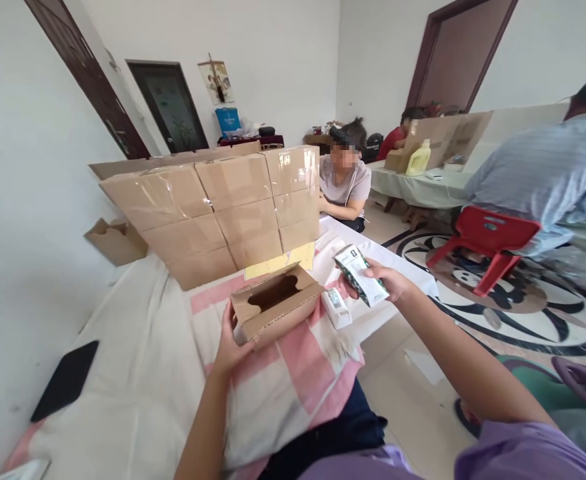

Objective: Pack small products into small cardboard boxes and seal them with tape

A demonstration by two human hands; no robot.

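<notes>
My left hand (233, 341) grips the near left end of a brown cardboard box (277, 318), which stands on the pink and white cloth. Its top is open, and the inside looks dark. To the right of the box, my right hand (380, 280) is closed around a small white and green packet (361, 275) with dark print, lifted above the table. Just below the packet, a small white box-shaped item (337, 309) with a picture on top lies near the cardboard box. What exactly it is, I cannot make out.
Stacked cardboard boxes (237, 207) form a wall behind the open box, with a yellow sheet (300, 259) at their foot. A dark tablet-like slab (65, 380) lies left. A person (345, 180) sits across; another sits right on a red chair (495, 233).
</notes>
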